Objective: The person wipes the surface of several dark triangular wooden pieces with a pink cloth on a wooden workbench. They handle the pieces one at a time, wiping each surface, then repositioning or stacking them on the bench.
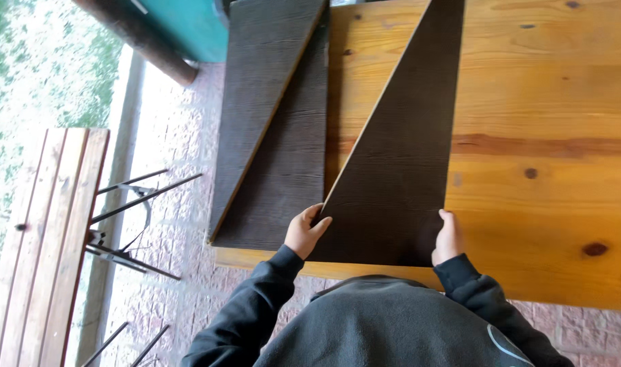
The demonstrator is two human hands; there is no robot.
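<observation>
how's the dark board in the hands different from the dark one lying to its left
The held board is a triangle, gripped by the left hand and right hand; the left board is touched by neither hand. The held board lies wholly on the wooden table; the left board overhangs its edge. Both are dark and wood-grained.

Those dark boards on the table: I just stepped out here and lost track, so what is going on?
A person in a dark sweatshirt stands at a varnished wooden table and grips a dark triangular panel by its wide near end, left hand on its left corner, right hand on its right edge. The panel lies flat, its point away from the person. To its left, more dark wood-grain boards lie stacked, hanging over the table edge. A slatted bench stands on the paving further left.
</observation>
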